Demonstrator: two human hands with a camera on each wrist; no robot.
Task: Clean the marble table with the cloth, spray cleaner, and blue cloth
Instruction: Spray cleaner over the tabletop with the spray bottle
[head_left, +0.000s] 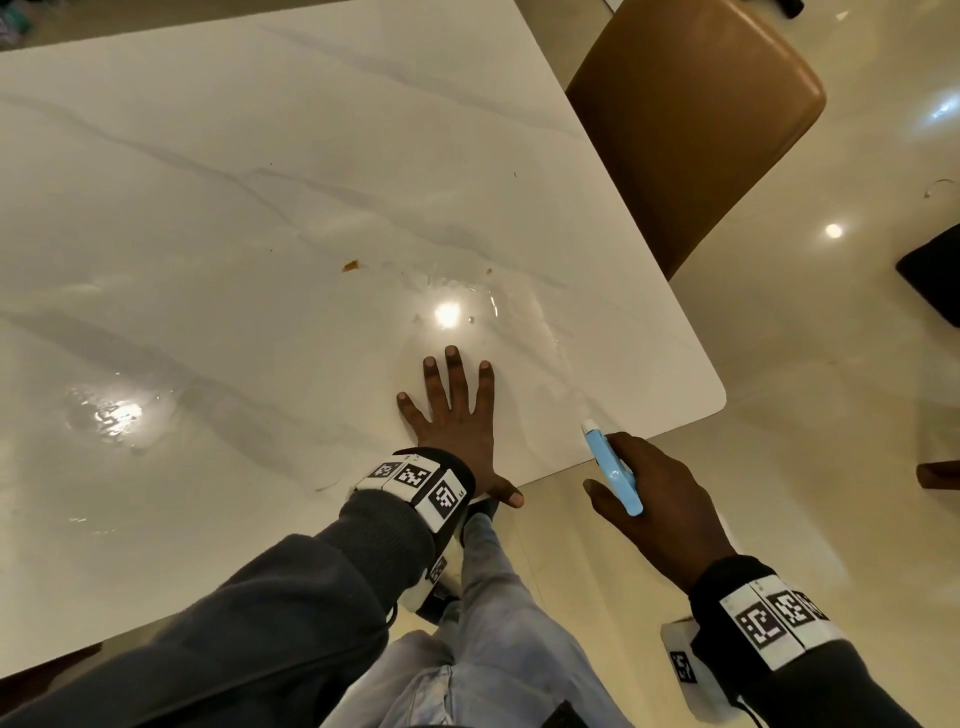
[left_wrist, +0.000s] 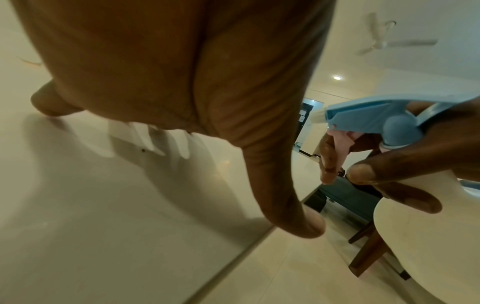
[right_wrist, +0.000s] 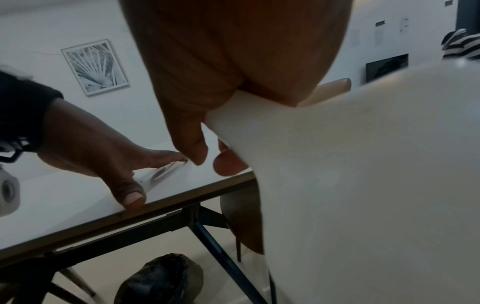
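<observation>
My left hand (head_left: 457, 415) lies flat with fingers spread on the white marble table (head_left: 260, 208), close to its near right corner; the thumb (left_wrist: 293, 216) hangs over the edge. My right hand (head_left: 654, 493) grips a spray bottle just off the table's near edge. Its blue nozzle head (head_left: 613, 467) points toward the table, and its white body (left_wrist: 428, 236) fills much of the right wrist view (right_wrist: 363, 185). Wet patches (head_left: 467, 312) shine ahead of the left fingers and at the left (head_left: 111, 415). A small orange crumb (head_left: 350, 266) lies mid-table. No cloth is in view.
A brown leather chair (head_left: 696, 119) stands tucked at the table's right side. A dark object (head_left: 935, 270) sits on the glossy floor at far right. A black bag (right_wrist: 161, 279) lies on the floor under the table, among dark metal legs (right_wrist: 215, 246).
</observation>
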